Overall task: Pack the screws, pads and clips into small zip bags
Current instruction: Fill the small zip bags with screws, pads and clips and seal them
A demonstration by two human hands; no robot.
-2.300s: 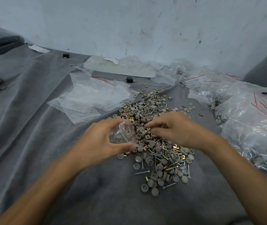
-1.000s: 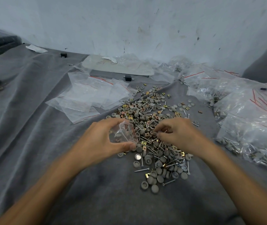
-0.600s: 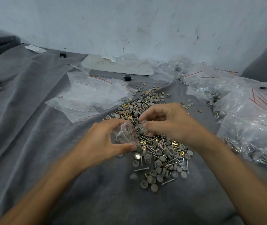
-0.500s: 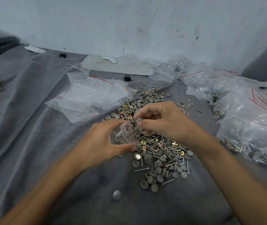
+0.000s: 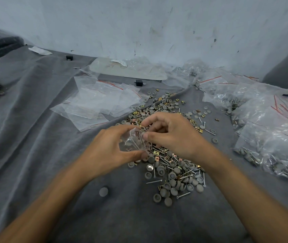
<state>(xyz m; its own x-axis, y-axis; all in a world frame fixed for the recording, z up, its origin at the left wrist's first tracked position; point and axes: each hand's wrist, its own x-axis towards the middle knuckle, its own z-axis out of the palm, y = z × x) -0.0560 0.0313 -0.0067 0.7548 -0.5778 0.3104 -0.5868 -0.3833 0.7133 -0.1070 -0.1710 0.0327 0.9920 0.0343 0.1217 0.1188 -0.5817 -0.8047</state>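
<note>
At centre-left, a small zip bag is gripped in the left hand, its mouth turned toward three o'clock. Just beside that mouth the right hand is pinched narrow; what is held cannot be told. A heap of screws, pads and clips is spread under both hands toward five o'clock, nearest the right.

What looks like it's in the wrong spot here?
One grey pad lies alone on the grey cloth, below the left hand, apart from the pile of screws, pads and clips. It looks like a stray that rolled away from the rest.
</note>
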